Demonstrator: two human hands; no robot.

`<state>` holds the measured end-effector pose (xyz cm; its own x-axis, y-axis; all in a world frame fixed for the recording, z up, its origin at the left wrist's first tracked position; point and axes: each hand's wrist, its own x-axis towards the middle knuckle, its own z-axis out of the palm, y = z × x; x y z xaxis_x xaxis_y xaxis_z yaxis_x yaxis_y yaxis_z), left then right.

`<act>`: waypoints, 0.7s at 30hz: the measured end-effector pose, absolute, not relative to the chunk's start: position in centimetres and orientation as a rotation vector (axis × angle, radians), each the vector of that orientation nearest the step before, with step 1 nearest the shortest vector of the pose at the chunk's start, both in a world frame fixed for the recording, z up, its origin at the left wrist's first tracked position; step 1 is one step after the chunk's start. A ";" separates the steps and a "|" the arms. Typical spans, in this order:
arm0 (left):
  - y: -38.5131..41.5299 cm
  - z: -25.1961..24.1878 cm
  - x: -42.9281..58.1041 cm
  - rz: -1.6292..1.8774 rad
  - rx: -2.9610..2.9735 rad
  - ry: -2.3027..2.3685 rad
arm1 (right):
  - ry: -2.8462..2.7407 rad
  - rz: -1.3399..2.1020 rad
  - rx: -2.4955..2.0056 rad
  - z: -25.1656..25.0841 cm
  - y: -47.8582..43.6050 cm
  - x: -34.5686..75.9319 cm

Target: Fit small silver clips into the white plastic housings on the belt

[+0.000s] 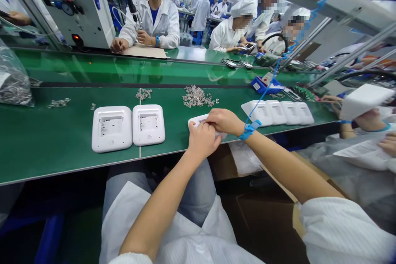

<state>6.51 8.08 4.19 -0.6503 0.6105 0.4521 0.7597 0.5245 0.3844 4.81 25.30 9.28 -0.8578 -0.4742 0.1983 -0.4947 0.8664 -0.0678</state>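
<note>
My left hand [202,140] and my right hand [225,121] meet over a white plastic housing [198,120] lying near the front edge of the green bench [46,144]. Both hands have their fingers curled and pressed onto it; most of the housing is hidden beneath them. A blue coiled strap [249,130] is around my right wrist. Just behind the housing lies a pile of small metal parts [197,96]. Whether a small part is pinched in my right fingers cannot be made out.
Two white housings [111,128] [148,124] lie side by side to the left. A row of several overlapping housings [280,112] lies to the right. A bag of metal parts [14,80] sits far left. Seated workers in white coats [154,20] face me across the conveyor.
</note>
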 end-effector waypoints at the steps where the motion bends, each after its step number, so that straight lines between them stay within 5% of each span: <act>1: 7.9 4.2 6.6 -0.813 -1.151 -2.508 | -2.795 0.276 0.676 9.3 25.7 5.1; 10: 6.7 4.6 7.6 -0.742 -1.187 -2.553 | -2.183 1.228 -0.374 0.8 31.3 7.6; 21: 5.1 4.0 6.9 -0.618 -1.334 -2.499 | -2.032 1.301 -0.461 -0.6 31.6 7.6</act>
